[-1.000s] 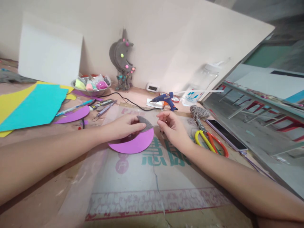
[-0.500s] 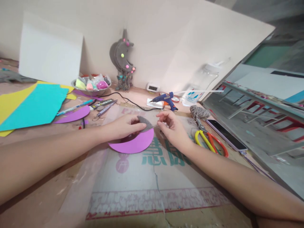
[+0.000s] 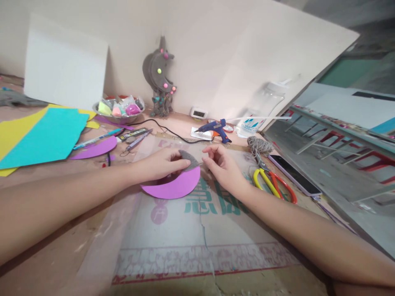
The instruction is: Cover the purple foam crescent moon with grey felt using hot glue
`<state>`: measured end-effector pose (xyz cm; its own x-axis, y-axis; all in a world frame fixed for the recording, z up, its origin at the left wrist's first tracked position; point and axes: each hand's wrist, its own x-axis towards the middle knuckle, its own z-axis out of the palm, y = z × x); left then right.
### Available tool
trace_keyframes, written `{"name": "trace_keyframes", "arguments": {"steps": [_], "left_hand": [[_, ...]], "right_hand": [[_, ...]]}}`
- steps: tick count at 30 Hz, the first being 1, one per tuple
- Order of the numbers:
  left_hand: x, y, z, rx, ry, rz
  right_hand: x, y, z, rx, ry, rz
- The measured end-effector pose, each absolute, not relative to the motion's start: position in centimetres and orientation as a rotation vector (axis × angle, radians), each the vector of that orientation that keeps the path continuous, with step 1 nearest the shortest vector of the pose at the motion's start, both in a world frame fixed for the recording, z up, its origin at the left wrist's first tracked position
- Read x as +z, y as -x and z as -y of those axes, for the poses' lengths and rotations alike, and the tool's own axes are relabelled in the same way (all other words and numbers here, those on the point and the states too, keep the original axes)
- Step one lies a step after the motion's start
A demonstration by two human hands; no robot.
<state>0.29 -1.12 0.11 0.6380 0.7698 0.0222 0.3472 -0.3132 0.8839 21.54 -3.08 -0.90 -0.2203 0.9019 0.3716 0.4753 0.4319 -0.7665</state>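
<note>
My left hand (image 3: 169,163) is closed on a purple paper crescent (image 3: 174,187) whose upper end is wound with grey yarn (image 3: 189,159). The thumb presses on the wound part, and the fingers behind it are hidden. My right hand (image 3: 220,164) sits just to the right, thumb and forefinger brought together on a thin strand that runs from the wound end. The crescent's broad lower part is bare purple, held over a printed plastic sheet (image 3: 173,234).
At right lie a ball of grey yarn (image 3: 259,146), scissors (image 3: 274,185) and a phone (image 3: 294,176). Behind the hands are a blue glue gun (image 3: 217,129), a small clock (image 3: 198,113) and a bottle (image 3: 262,107). Coloured sheets (image 3: 46,135), pens and a bowl (image 3: 119,119) lie left.
Almost nothing differs. The right thumb and fingers have shifted very slightly at the strand, while the left hand keeps the crescent in the same place.
</note>
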Motion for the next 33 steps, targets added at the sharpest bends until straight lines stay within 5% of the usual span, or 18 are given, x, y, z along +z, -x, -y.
{"name": "trace_keyframes", "arguments": {"steps": [12,20,33], "left_hand": [[0.1,-0.3,1.1,0.565,-1.901,-0.890],[0.2,-0.3,1.2,0.567,-1.883,-0.884],[0.4,-0.4,1.2,0.565,-1.883,-0.889]], "right_hand": [[-0.5,-21.4,3.4,0.713,1.166,1.830],[-0.6,-20.9,3.7,1.107,1.039,1.765],[0.0,-21.2,4.0,1.087,1.040,1.740]]}}
